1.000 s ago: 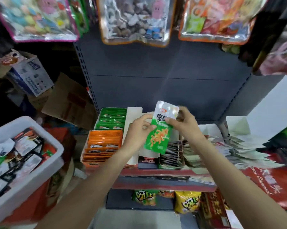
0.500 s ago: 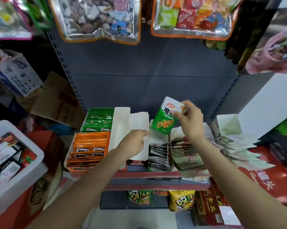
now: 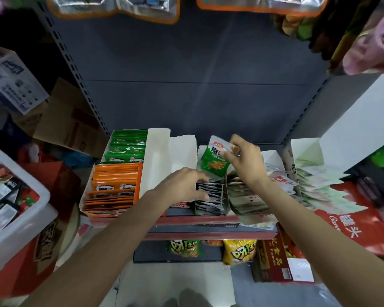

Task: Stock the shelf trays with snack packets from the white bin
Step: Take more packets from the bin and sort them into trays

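From the head camera, your right hand (image 3: pixel 245 160) pinches the green snack packet (image 3: pixel 215 159) by its top corner, long axis tilted, hanging just above the back of the dark-packet tray (image 3: pixel 210 196). Your left hand (image 3: pixel 182 185) presses curled fingers against that row, so the gap lies directly below the packet.

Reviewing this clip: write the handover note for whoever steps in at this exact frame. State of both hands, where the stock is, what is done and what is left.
Right hand: pinches one green snack packet by its top, held above the middle tray.
Left hand: fingers pressed against that tray's dark packets, apparently parting them; no grip on anything.
Stock: the white bin at the left holds more packets.
Done: the orange packets and the green packets fill the left tray.
Left: seat the held packet, then fetch more from the bin.
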The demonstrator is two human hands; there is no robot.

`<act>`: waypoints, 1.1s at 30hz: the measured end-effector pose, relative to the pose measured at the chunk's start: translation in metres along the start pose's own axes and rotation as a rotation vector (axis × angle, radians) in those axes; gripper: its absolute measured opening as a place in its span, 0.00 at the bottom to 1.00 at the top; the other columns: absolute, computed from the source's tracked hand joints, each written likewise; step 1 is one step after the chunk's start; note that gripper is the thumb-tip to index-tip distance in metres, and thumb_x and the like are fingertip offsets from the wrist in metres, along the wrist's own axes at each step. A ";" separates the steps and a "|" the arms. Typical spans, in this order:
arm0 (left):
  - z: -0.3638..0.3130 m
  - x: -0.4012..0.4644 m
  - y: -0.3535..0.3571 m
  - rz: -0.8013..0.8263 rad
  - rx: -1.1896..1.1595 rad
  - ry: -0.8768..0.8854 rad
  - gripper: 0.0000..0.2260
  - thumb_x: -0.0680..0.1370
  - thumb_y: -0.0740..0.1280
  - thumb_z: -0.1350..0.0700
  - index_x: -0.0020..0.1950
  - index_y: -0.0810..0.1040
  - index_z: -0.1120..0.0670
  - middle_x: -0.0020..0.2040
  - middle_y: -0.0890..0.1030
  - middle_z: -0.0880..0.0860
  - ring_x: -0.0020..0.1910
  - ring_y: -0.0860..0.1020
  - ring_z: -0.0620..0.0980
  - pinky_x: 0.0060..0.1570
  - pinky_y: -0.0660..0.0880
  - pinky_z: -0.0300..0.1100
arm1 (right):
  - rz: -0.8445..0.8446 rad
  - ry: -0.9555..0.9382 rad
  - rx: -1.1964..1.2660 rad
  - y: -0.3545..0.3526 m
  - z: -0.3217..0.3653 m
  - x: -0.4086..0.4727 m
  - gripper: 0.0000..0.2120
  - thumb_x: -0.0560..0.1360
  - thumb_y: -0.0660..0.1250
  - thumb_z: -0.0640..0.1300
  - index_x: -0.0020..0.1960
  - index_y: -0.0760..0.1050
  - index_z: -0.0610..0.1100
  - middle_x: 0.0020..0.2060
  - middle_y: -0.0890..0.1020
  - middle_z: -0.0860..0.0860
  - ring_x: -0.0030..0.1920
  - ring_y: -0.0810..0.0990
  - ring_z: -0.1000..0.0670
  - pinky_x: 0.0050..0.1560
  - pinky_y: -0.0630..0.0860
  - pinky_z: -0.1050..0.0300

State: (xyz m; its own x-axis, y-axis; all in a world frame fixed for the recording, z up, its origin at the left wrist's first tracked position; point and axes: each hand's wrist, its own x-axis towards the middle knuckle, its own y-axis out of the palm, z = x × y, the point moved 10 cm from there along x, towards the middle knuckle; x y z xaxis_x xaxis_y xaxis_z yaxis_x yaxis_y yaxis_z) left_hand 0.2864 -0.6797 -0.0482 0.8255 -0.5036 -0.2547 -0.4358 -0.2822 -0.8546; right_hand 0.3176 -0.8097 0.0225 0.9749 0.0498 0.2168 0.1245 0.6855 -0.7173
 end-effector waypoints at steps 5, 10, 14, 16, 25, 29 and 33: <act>-0.009 0.004 0.002 -0.054 0.173 0.025 0.13 0.79 0.61 0.56 0.62 0.77 0.54 0.60 0.79 0.55 0.55 0.78 0.54 0.55 0.75 0.49 | 0.315 -0.061 -0.238 0.037 0.001 0.003 0.05 0.73 0.67 0.38 0.46 0.71 0.43 0.35 0.73 0.47 0.38 0.69 0.43 0.39 0.67 0.53; -0.010 0.006 0.005 -0.081 0.281 0.039 0.14 0.80 0.59 0.58 0.65 0.75 0.54 0.60 0.78 0.56 0.54 0.78 0.56 0.54 0.76 0.51 | 0.513 -0.042 -0.356 0.048 0.006 0.009 0.08 0.73 0.63 0.38 0.37 0.69 0.43 0.35 0.73 0.46 0.40 0.71 0.42 0.39 0.66 0.55; -0.010 0.001 0.009 -0.036 0.317 0.062 0.12 0.81 0.60 0.58 0.62 0.76 0.57 0.56 0.79 0.57 0.54 0.78 0.56 0.53 0.75 0.49 | 0.521 -0.036 -0.408 0.049 0.005 0.013 0.16 0.74 0.66 0.40 0.32 0.63 0.46 0.29 0.69 0.51 0.39 0.71 0.43 0.38 0.65 0.56; -0.015 0.002 0.011 -0.026 0.374 0.063 0.08 0.79 0.60 0.64 0.53 0.77 0.58 0.46 0.77 0.56 0.47 0.78 0.56 0.45 0.74 0.45 | 0.472 -0.051 -0.492 0.049 0.006 0.016 0.17 0.74 0.68 0.43 0.32 0.62 0.45 0.28 0.67 0.51 0.39 0.70 0.42 0.37 0.64 0.56; -0.009 0.003 -0.020 -0.212 0.254 0.015 0.09 0.78 0.60 0.65 0.44 0.74 0.53 0.41 0.76 0.53 0.41 0.76 0.55 0.42 0.72 0.45 | 0.715 -0.001 -0.343 0.069 0.003 0.008 0.07 0.77 0.61 0.41 0.47 0.75 0.38 0.41 0.76 0.47 0.46 0.74 0.45 0.42 0.67 0.55; -0.002 0.003 -0.015 -0.207 0.150 -0.019 0.10 0.80 0.60 0.61 0.54 0.81 0.54 0.48 0.82 0.54 0.45 0.78 0.54 0.46 0.75 0.45 | 0.608 -0.026 -0.452 0.070 -0.004 0.020 0.08 0.73 0.69 0.40 0.52 0.78 0.42 0.44 0.76 0.49 0.46 0.75 0.46 0.42 0.68 0.56; 0.002 0.005 -0.014 -0.220 0.065 -0.029 0.11 0.81 0.61 0.58 0.58 0.81 0.53 0.52 0.82 0.54 0.48 0.79 0.54 0.48 0.75 0.45 | 0.609 -0.046 -0.443 0.078 -0.006 0.017 0.07 0.74 0.69 0.45 0.49 0.81 0.43 0.44 0.82 0.49 0.47 0.79 0.48 0.46 0.74 0.55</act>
State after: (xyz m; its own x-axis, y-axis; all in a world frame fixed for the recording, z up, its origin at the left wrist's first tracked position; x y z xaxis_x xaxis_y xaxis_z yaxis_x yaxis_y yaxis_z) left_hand 0.2970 -0.6763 -0.0389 0.9085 -0.4118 -0.0710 -0.2208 -0.3289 -0.9182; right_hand 0.3451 -0.7598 -0.0339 0.8877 0.3631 -0.2832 -0.3623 0.1712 -0.9162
